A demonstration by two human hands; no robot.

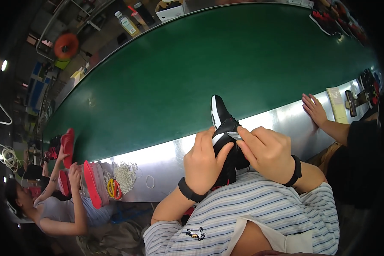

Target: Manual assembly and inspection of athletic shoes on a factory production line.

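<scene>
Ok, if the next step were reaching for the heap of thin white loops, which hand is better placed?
Probably the left hand: the heap of thin white loops lies to its left, and the right hand is farther away. Both hands are on the black-and-white shoe, though.

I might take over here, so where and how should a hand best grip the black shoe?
Likely the toe of the shoe, pinched across its sides, coming from the far side over the green surface: it narrows and points that way, uncovered, while the left hand and right hand crowd the shoe's middle.
</scene>
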